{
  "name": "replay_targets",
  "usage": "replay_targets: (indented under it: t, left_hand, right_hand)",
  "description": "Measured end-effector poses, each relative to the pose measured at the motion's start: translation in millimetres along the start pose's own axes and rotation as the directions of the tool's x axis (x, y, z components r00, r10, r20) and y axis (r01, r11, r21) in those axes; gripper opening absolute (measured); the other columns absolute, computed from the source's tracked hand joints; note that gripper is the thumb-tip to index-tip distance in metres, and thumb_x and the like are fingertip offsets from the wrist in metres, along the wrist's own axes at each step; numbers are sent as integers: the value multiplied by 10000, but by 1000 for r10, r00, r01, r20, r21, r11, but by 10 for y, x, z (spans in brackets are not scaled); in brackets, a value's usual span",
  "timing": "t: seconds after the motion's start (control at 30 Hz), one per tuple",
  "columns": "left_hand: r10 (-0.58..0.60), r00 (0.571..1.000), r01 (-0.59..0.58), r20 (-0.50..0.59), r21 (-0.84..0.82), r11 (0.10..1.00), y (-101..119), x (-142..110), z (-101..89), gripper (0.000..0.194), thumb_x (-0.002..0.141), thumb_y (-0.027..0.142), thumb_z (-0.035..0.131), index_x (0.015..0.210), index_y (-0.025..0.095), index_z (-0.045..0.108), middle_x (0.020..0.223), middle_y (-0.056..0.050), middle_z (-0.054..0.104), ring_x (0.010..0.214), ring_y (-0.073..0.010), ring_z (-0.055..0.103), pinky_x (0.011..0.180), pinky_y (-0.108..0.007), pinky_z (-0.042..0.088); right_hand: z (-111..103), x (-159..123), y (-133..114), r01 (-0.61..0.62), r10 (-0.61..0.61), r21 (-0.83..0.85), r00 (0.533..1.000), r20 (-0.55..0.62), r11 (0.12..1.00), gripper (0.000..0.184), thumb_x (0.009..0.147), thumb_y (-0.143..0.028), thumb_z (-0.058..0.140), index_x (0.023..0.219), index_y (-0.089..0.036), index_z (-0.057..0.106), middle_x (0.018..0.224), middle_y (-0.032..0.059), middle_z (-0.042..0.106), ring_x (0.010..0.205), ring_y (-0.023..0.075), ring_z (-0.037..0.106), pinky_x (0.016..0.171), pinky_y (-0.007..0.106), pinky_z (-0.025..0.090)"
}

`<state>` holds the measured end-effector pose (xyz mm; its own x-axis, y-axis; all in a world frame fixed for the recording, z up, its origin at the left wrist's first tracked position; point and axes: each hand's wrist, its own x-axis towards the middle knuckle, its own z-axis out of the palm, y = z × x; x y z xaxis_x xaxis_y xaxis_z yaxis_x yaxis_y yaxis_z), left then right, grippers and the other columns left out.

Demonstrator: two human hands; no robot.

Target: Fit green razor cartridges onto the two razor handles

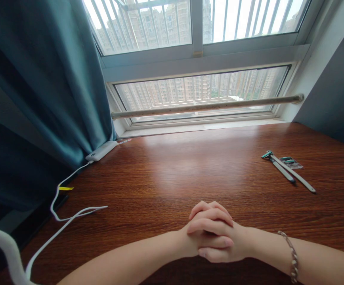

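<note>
My left hand (pixel 191 239) and my right hand (pixel 219 237) are clasped together above the front part of the brown wooden table (pixel 160 174). Their fingers are interlaced and closed, with no object visible between them. A chain bracelet (pixel 292 255) circles my right wrist. Well beyond my right hand lies a razor (pixel 281 168) with a teal head, beside a slim white handle (pixel 301 181). A small clear packet with teal pieces (pixel 291 161) rests just to the right of them. Neither hand touches these things.
A white power strip or adapter (pixel 102 151) lies by the blue curtain (pixel 79 87) at left. Its white cable (pixel 53 202) loops over the table's left edge, near a yellow strip (pixel 66 189). A window with a horizontal rail (pixel 207 107) stands behind the table.
</note>
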<state>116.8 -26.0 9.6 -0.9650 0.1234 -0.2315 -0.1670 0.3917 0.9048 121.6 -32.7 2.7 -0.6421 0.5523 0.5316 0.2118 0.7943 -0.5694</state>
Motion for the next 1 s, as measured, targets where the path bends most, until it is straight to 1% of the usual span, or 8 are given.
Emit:
replay_targets:
  t: [0.23,0.33,0.4,0.47,0.57,0.73,0.9,1.0]
  left_hand:
    - [5,1000,-5,-9,-4,1000,-10,14,13,222,750,403,442,853,406,638,1015,24,621,1022,-261,508,591,-300,397]
    - [17,983,-22,-182,-25,999,19,-20,70,223,764,423,432,759,380,651,997,46,638,1066,-247,494,801,-366,387]
    - [30,945,-51,-324,-56,997,44,-47,132,276,788,438,392,724,375,653,1004,70,645,1085,-219,494,963,-382,273]
    - [38,906,-84,-421,-92,992,62,-66,200,330,810,456,350,711,375,654,1023,89,645,1087,-188,505,1031,-349,186]
    - [43,867,-102,-497,-93,990,73,-72,278,388,829,481,304,701,372,654,1006,94,652,1082,-161,520,1045,-317,189]
    - [25,838,-116,-546,-133,984,81,-54,317,390,821,510,323,676,357,651,930,82,666,1043,-151,546,1049,-330,202]
    - [-12,844,-68,-536,-130,989,80,-41,309,439,797,560,292,652,344,645,907,62,671,1028,-159,547,1038,-335,206]
    - [-30,859,-41,-511,-127,991,62,-45,298,435,782,566,300,635,339,640,885,43,666,1023,-166,546,1004,-342,262]
  right_hand:
    - [-9,1,-13,15,-15,8,1000,-1,1000,435,716,-285,558,1136,-200,480,1061,71,427,1037,206,411,844,360,428]
    - [-13,5,-11,2,-3,10,1000,10,1000,425,723,-294,552,1132,-197,485,1054,74,430,1035,208,408,831,363,431]
    - [-13,5,-8,2,-2,10,1000,17,1000,426,729,-293,547,1139,-197,483,1057,76,429,1032,205,408,825,361,431]
    - [-11,3,-8,5,-5,11,1000,12,1000,432,727,-289,552,1143,-198,480,1060,75,425,1027,199,411,825,353,430]
    - [-9,-3,-14,-2,2,8,1000,14,1000,428,724,-283,552,1137,-197,482,1065,73,422,1032,196,405,835,347,424]
    - [-18,-2,-23,-20,20,-2,999,31,1000,416,721,-287,552,1124,-202,494,1066,74,422,1025,200,405,826,345,430]
    - [-23,7,-24,-27,27,-2,999,34,1000,425,717,-288,559,1129,-205,494,1066,75,420,1023,201,412,831,347,429]
    - [-21,8,-23,-29,29,2,999,35,1000,435,716,-285,551,1141,-227,477,1071,64,418,1025,201,413,829,354,429]
